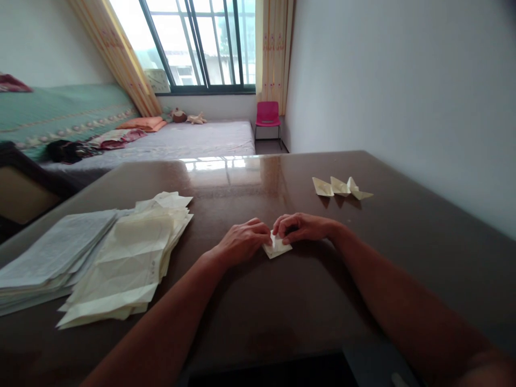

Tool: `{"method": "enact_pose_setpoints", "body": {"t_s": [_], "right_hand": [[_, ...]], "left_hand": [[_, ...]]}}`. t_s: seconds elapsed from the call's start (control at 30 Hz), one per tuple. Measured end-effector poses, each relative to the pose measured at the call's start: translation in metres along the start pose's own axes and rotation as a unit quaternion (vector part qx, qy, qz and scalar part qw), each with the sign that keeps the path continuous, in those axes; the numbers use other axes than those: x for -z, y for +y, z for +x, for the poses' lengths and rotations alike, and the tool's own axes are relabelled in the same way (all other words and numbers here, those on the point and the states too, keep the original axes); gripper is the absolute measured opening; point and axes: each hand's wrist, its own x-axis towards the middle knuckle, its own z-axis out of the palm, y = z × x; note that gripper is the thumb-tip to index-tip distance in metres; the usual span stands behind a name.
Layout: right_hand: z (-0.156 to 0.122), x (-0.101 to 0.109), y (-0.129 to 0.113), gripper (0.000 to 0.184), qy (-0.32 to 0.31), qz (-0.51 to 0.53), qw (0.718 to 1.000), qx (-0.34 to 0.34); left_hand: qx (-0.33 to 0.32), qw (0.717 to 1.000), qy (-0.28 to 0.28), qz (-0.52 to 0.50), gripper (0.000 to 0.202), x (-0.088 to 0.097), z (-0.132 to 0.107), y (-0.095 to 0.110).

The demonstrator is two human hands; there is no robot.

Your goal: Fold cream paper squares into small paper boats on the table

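Note:
A small folded piece of cream paper [277,248] lies on the brown table between my two hands. From the left, my left hand [249,238] grips its edge with bent fingers. My right hand [301,227] has its fingers curled over the paper's upper right side, thumb pressed on it. Parts of the paper are hidden under the fingertips. Farther back on the right stand three folded paper shapes [341,186] in a row, with pointed corners.
To the left lie a stack of creased cream sheets [124,269] and a pile of greyish printed papers [60,247]. The glossy brown table [242,322] reaches toward a bed [209,137]. A pink chair [267,114] stands beyond, and a white wall runs along the right. A dark object [282,371] is at the near edge.

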Motion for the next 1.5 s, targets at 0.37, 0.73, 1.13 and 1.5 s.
{"method": "enact_pose_setpoints", "body": {"t_s": [0.37, 0.73, 1.13, 1.5], "right_hand": [[0.005, -0.011, 0.000, 0.019, 0.066, -0.073, 0.995, -0.020], [-0.008, -0.003, -0.005, 0.025, 0.123, -0.107, 0.984, -0.064], [0.000, -0.012, 0.001, 0.025, 0.128, -0.231, 0.964, -0.005], [0.004, -0.015, 0.007, 0.020, 0.146, -0.220, 0.965, 0.008]], "left_hand": [[0.008, 1.000, -0.013, -0.021, 0.017, 0.001, 0.000, 0.002], [0.009, 1.000, 0.003, 0.009, 0.023, -0.007, 0.004, 0.010], [0.038, 0.997, 0.069, 0.007, 0.030, -0.014, 0.003, 0.008], [0.073, 0.996, 0.053, 0.006, 0.025, -0.011, -0.001, -0.006]]}}
